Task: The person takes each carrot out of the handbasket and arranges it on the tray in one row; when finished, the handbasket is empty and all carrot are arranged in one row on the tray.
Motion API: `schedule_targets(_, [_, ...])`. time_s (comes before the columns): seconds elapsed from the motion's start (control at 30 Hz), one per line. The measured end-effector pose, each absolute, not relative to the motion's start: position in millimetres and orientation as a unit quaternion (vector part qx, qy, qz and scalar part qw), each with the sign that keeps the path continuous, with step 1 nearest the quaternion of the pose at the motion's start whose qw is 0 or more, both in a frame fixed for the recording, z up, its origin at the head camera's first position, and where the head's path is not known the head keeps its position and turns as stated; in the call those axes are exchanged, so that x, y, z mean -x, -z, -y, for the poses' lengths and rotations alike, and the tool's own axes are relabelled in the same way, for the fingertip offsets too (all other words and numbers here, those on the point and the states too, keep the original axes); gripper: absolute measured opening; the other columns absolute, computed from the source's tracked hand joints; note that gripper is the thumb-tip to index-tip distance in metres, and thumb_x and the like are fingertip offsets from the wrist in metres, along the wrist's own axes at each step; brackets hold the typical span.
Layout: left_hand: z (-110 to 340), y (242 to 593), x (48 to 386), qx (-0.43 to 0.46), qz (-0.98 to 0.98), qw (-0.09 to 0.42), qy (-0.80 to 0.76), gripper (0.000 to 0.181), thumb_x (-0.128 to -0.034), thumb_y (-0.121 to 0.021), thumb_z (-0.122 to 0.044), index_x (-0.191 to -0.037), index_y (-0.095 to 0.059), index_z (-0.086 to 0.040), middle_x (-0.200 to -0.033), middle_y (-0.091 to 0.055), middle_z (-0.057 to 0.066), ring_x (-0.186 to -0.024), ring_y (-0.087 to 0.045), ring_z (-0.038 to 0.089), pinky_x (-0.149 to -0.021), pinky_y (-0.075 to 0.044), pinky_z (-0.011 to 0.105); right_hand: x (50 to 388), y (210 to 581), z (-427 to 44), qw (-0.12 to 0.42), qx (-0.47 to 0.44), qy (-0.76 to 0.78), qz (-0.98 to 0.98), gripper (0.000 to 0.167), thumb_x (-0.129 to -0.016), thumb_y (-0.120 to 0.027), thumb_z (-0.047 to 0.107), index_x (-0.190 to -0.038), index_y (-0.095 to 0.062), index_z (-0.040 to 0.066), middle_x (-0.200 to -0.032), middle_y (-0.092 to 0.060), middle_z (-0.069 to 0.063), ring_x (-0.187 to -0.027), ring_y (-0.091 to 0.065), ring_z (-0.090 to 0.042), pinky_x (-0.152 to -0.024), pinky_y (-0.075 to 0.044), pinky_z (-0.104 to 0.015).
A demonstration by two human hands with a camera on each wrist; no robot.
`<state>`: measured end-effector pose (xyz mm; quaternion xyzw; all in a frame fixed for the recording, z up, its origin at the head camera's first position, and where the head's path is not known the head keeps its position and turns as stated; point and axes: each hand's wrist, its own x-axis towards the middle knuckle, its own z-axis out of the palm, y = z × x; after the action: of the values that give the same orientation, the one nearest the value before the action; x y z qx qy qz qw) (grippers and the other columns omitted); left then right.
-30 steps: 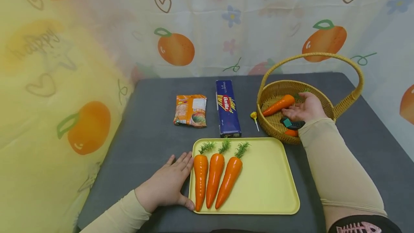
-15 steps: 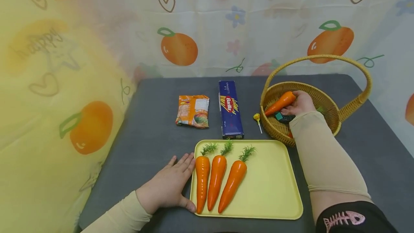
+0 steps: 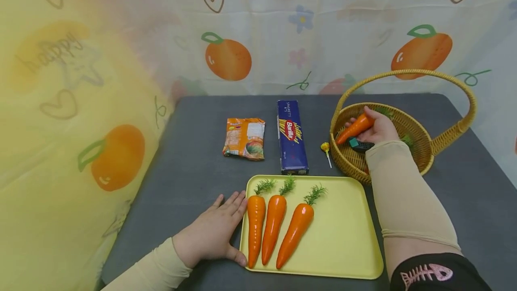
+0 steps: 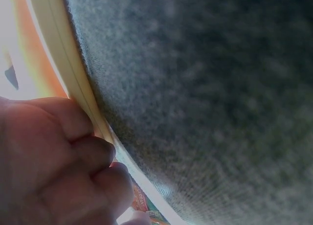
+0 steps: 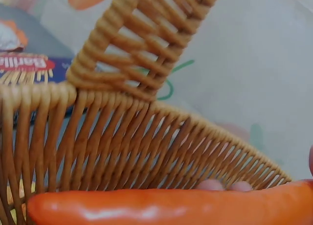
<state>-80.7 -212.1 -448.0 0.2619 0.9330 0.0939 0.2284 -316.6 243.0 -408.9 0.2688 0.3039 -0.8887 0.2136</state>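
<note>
In the head view my right hand (image 3: 378,128) is inside the wicker basket (image 3: 422,154), gripping an orange carrot (image 3: 358,128) near its thick end, thumb on top. The right wrist view shows that carrot (image 5: 171,208) lying across the bottom, along the basket's woven wall (image 5: 112,142). My left hand (image 3: 214,230) rests with spread, straight fingers against the left edge of the yellow tray (image 3: 343,228). On the tray lie three carrots, a left one (image 3: 256,228), a middle one (image 3: 274,228) and a right one (image 3: 296,235), green tops pointing away.
Behind the tray lie an orange snack packet (image 3: 244,139), a blue Barilla spaghetti box (image 3: 292,140) and a yellow lollipop (image 3: 326,151). The basket's tall handle (image 3: 408,73) arches over its opening. Another green carrot top (image 3: 407,140) shows inside, partly hidden by my right arm.
My right hand has gone from loosely open beside the carrot in the basket to gripping it. The left hand stays at the tray's edge; the head view has shifted slightly.
</note>
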Motion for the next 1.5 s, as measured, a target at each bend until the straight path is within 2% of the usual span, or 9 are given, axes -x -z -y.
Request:
schedule_targets(0.1, [211.5, 448.9, 81.4, -0.262, -0.933, 0.229, -0.093, 0.146, -0.0691, -0.08, -0.091, -0.174, -0.03, -0.001, -0.184, -0.02, 0.016, -0.171, -0.022, 0.037, -0.135, -0.018, 0.067, 313.9, 407.1, -244.7, 0.219, -0.258, 0.891, -0.303, 0.044, -0.112, -0.064, 0.032, -0.151, -0.045, 0.039, -0.13, -0.06, -0.005, -0.104, -0.074, -0.035, -0.13, -0.037, -0.041])
schedule_targets(0.2, [210.6, 449.7, 82.1, -0.263, -0.933, 0.227, -0.091, 0.146, -0.0689, -0.081, -0.091, -0.173, -0.03, -0.001, -0.183, -0.021, 0.016, -0.17, -0.023, 0.037, -0.135, -0.018, 0.067, 309.0, 402.8, -243.9, 0.22, -0.256, 0.9, -0.276, 0.048, -0.112, -0.066, 0.029, -0.153, -0.042, 0.038, -0.126, -0.065, -0.009, -0.112, -0.074, -0.037, -0.136, -0.028, -0.039])
schedule_targets(0.27, [210.3, 450.3, 82.5, -0.263, -0.934, 0.226, -0.09, 0.147, -0.0687, -0.08, -0.091, -0.173, -0.031, -0.001, -0.183, -0.022, 0.016, -0.17, -0.024, 0.037, -0.135, -0.018, 0.068, 304.6, 399.0, -243.0, 0.219, -0.254, 0.907, -0.256, 0.045, -0.112, -0.067, 0.026, -0.151, -0.046, 0.031, -0.125, -0.067, -0.011, -0.116, -0.074, -0.036, -0.136, -0.026, -0.038])
schedule_targets(0.4, [210.4, 451.2, 83.2, -0.261, -0.934, 0.226, -0.089, 0.147, -0.068, -0.08, -0.091, -0.174, -0.03, -0.001, -0.183, -0.022, 0.016, -0.17, -0.024, 0.038, -0.135, -0.019, 0.068, 293.7, 391.4, -240.9, 0.22, -0.242, 0.915, -0.237, 0.029, -0.112, -0.066, 0.022, -0.138, -0.056, 0.014, -0.121, -0.07, -0.014, -0.114, -0.074, -0.037, -0.135, -0.031, -0.04])
schedule_targets(0.5, [211.3, 451.9, 83.4, -0.26, -0.935, 0.225, -0.09, 0.148, -0.0676, -0.08, -0.091, -0.173, -0.03, -0.001, -0.183, -0.022, 0.017, -0.17, -0.024, 0.038, -0.135, -0.019, 0.068, 283.2, 385.2, -239.5, 0.224, -0.229, 0.918, -0.233, 0.025, -0.113, -0.064, 0.022, -0.135, -0.058, 0.01, -0.123, -0.071, -0.015, -0.115, -0.073, -0.038, -0.133, -0.036, -0.042])
schedule_targets(0.7, [212.4, 451.0, 83.8, -0.255, -0.935, 0.228, -0.092, 0.147, -0.0679, -0.081, -0.09, -0.173, -0.03, 0.0, -0.183, -0.021, 0.018, -0.17, -0.023, 0.038, -0.135, -0.017, 0.069, 253.9, 372.9, -235.7, 0.229, -0.178, 0.927, -0.238, 0.028, -0.113, -0.064, 0.021, -0.137, -0.06, 0.008, -0.124, -0.073, -0.016, -0.115, -0.074, -0.038, -0.107, -0.061, -0.051])
schedule_targets(0.8, [212.9, 449.9, 83.5, -0.254, -0.935, 0.23, -0.096, 0.147, -0.0682, -0.083, -0.088, -0.173, -0.031, 0.0, -0.183, -0.021, 0.019, -0.17, -0.023, 0.039, -0.135, -0.017, 0.069, 235.2, 368.8, -232.7, 0.231, -0.13, 0.934, -0.237, 0.025, -0.114, -0.06, 0.019, -0.135, -0.06, 0.004, -0.122, -0.073, -0.019, -0.111, -0.076, -0.04, -0.097, -0.065, -0.054])
schedule_targets(1.2, [212.3, 448.7, 83.1, -0.254, -0.935, 0.228, -0.097, 0.147, -0.0682, -0.082, -0.09, -0.173, -0.031, 0.001, -0.183, -0.021, 0.019, -0.17, -0.023, 0.04, -0.135, -0.017, 0.069, 178.0, 368.0, -220.6, 0.266, 0.027, 0.919, -0.29, 0.027, -0.116, -0.046, 0.012, -0.135, -0.06, -0.001, -0.125, -0.074, -0.022, -0.112, -0.078, -0.041, -0.106, -0.062, -0.052])
schedule_targets(1.5, [210.5, 448.0, 82.9, -0.255, -0.935, 0.228, -0.094, 0.147, -0.0682, -0.081, -0.09, -0.173, -0.031, 0.0, -0.183, -0.021, 0.018, -0.17, -0.023, 0.039, -0.135, -0.017, 0.069, 147.4, 400.5, -209.4, 0.319, 0.1, 0.887, -0.318, 0.035, -0.118, -0.038, 0.009, -0.135, -0.068, 0.001, -0.128, -0.078, -0.018, -0.122, -0.077, -0.036, -0.112, -0.058, -0.05])
